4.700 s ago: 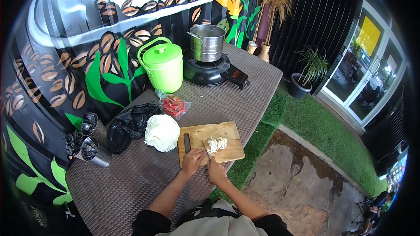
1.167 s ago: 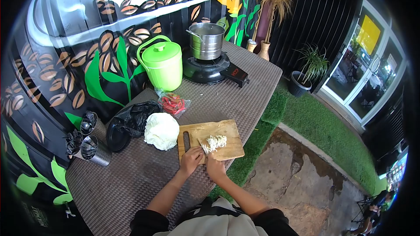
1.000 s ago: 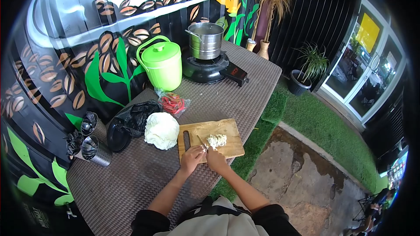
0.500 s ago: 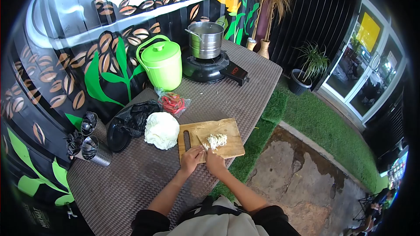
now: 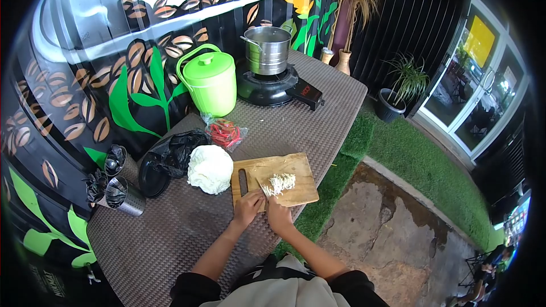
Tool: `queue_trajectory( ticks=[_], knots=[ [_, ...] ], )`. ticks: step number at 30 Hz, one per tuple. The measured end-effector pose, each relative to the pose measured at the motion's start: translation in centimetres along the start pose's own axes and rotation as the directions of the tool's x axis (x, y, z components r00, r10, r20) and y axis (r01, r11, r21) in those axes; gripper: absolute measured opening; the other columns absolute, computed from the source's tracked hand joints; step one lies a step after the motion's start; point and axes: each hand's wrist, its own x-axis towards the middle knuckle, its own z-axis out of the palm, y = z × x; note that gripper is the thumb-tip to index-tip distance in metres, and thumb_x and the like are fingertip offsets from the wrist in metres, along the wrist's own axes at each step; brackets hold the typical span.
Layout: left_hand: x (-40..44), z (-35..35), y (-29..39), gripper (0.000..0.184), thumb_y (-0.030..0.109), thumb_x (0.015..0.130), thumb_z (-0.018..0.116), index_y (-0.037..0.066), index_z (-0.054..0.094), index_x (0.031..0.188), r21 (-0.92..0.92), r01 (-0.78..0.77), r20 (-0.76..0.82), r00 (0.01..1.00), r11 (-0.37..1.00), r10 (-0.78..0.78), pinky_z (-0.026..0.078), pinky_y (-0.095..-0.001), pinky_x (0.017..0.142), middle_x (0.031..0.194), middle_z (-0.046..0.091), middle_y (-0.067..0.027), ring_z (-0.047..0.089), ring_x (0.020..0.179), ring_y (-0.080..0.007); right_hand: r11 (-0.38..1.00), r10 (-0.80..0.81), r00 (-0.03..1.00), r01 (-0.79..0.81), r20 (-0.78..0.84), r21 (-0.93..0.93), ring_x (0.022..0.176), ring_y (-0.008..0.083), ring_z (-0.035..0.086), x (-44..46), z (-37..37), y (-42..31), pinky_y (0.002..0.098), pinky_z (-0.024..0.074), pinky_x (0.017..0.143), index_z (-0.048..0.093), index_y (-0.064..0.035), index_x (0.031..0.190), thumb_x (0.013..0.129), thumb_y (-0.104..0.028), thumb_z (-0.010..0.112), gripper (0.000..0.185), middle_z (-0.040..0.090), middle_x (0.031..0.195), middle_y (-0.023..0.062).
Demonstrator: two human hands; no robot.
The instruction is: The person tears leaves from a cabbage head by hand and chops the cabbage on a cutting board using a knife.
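On the wooden cutting board (image 5: 298, 165) lies a small heap of pale shredded pieces (image 5: 282, 183). My right hand (image 5: 279, 216) is wrapped round a knife, whose thin blade (image 5: 261, 185) points up and left beside the shreds. Close to its left, my left hand (image 5: 248, 207) has its fingers pressed together at the board's near edge, over something too small to make out. A white cabbage head (image 5: 210, 170) rests just left of the board. Behind it lies a clear bag of red chillies (image 5: 225, 132).
A steel pot (image 5: 268, 50) stands on a black portable stove (image 5: 266, 88) at the back. Left of it is a green lidded bucket (image 5: 211, 85). A black plastic bag (image 5: 181, 150) and metal cutlery holders (image 5: 126, 196) are on the table's left. A person sits at the far lower right.
My right hand and the knife have shifted slightly, and the blade now lies closer against the shreds. My left hand stays in nearly the same place.
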Motion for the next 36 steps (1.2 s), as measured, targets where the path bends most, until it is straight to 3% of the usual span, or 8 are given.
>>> queue_trajectory(
  ticks=[9, 18, 20, 27, 29, 30, 32, 36],
  knots=[
    [0.2, -0.5, 0.6, 0.012, 0.004, 0.078, 0.066, -0.001, 0.069, 0.088, 0.037, -0.121, -0.031, 0.992, 0.992, 0.122, 0.053, -0.0337, 0.08, 0.094, 0.068, -0.013, 0.064, 0.094, -0.0259, 0.997, -0.06, 0.994, 0.055, 0.091, 0.063, 0.078, 0.0456, 0.063, 0.3, -2.6, 0.4, 0.0533, 0.0497, 0.07, 0.045, 0.0017, 0.102, 0.091, -0.023, 0.046, 0.027, 0.063, 0.08, 0.0283],
    [0.4, -0.7, 0.2, 0.011, 0.004, 0.075, 0.069, -0.001, 0.067, 0.084, -0.031, -0.048, 0.001, 0.999, 0.998, 0.048, 0.051, -0.034, 0.079, 0.094, 0.067, -0.0111, 0.062, 0.096, -0.0257, 1.0, -0.028, 0.99, 0.03, -0.14, 0.01, 0.078, 0.046, 0.063, -0.5, 0.7, 0.4, 0.0536, 0.0501, 0.07, 0.043, 0.0015, 0.102, 0.09, -0.02, 0.047, 0.025, 0.062, 0.081, 0.0306],
    [0.3, -0.7, 0.1, 0.011, 0.004, 0.075, 0.069, -0.001, 0.067, 0.084, -0.011, -0.062, -0.005, 0.998, 0.998, 0.062, 0.051, -0.0343, 0.079, 0.094, 0.066, -0.0107, 0.062, 0.095, -0.0257, 0.998, -0.044, 0.999, 0.043, 0.018, 0.037, 0.079, 0.0461, 0.063, 0.2, -1.5, 0.0, 0.0533, 0.0505, 0.068, 0.044, 0.0009, 0.101, 0.09, -0.02, 0.048, 0.024, 0.062, 0.082, 0.0307],
    [0.2, -0.5, 0.2, 0.011, 0.005, 0.074, 0.07, 0.0, 0.067, 0.083, 0.015, -0.058, -0.032, 0.998, 0.998, 0.058, 0.052, -0.0341, 0.078, 0.093, 0.066, -0.0102, 0.062, 0.094, -0.0255, 0.998, -0.055, 0.996, 0.057, 0.074, -0.038, 0.079, 0.0456, 0.063, -0.9, -1.3, 0.6, 0.0536, 0.0504, 0.07, 0.044, -0.0001, 0.102, 0.09, -0.02, 0.047, 0.024, 0.063, 0.082, 0.03],
    [0.2, -0.6, 0.3, 0.012, 0.005, 0.073, 0.07, 0.0, 0.067, 0.084, 0.022, -0.062, -0.03, 0.998, 0.998, 0.063, 0.052, -0.034, 0.078, 0.093, 0.066, -0.0102, 0.062, 0.095, -0.0254, 0.985, -0.151, 0.968, 0.131, -0.199, -0.108, 0.077, 0.044, 0.064, -1.8, 0.9, 1.3, 0.0526, 0.0514, 0.067, 0.043, -0.0001, 0.104, 0.092, -0.02, 0.045, 0.023, 0.063, 0.081, 0.0286],
    [0.2, -0.7, 0.5, 0.012, 0.005, 0.074, 0.07, 0.0, 0.068, 0.084, 0.019, -0.063, -0.025, 0.998, 0.998, 0.063, 0.052, -0.0339, 0.078, 0.093, 0.066, -0.0105, 0.062, 0.095, -0.0254, 0.985, -0.151, 0.968, 0.131, -0.198, -0.109, 0.077, 0.044, 0.064, -1.9, 0.5, 0.9, 0.0526, 0.0514, 0.067, 0.043, -0.0001, 0.104, 0.092, -0.02, 0.045, 0.023, 0.063, 0.081, 0.0286],
    [0.2, -0.8, 0.6, 0.012, 0.005, 0.074, 0.07, 0.0, 0.068, 0.084, 0.017, -0.063, -0.021, 0.998, 0.998, 0.063, 0.052, -0.0338, 0.079, 0.094, 0.066, -0.0108, 0.062, 0.095, -0.0253, 1.0, 0.004, 0.999, -0.003, 0.037, -0.012, 0.079, 0.0434, 0.064, -1.7, -1.1, -0.2, 0.0533, 0.0508, 0.068, 0.044, 0.0, 0.105, 0.093, -0.021, 0.043, 0.024, 0.063, 0.082, 0.0292],
    [0.3, -0.9, 0.6, 0.012, 0.007, 0.075, 0.071, 0.0, 0.068, 0.085, 0.01, -0.047, -0.01, 0.999, 0.999, 0.047, 0.052, -0.0338, 0.079, 0.094, 0.067, -0.0108, 0.063, 0.094, -0.0254, 1.0, -0.017, 0.997, 0.015, 0.081, 0.015, 0.08, 0.0437, 0.064, 1.1, -2.0, 0.4, 0.0544, 0.0493, 0.073, 0.043, 0.0001, 0.108, 0.094, -0.024, 0.043, 0.027, 0.062, 0.082, 0.0312]
  ],
)
